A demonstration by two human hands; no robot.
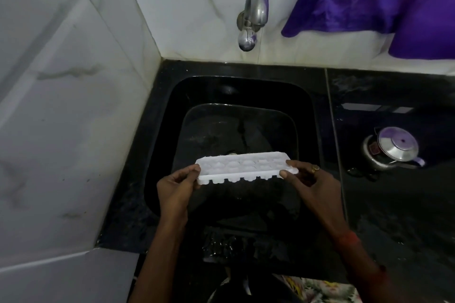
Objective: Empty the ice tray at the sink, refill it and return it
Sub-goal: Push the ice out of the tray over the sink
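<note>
You held a white ice tray level above the black sink, its cups facing up. Your left hand pinched the left end, thumb on top, fingers curled beneath. Your right hand gripped the right end likewise. A steel tap jutted from the tiled wall above.

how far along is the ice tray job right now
Done: the ice tray is at the sink, held over the basin. In hand: left hand and right hand grip its two ends; whether the cells hold ice is unclear. Left: the tap shows no running water, so refilling and returning it remain.
</note>
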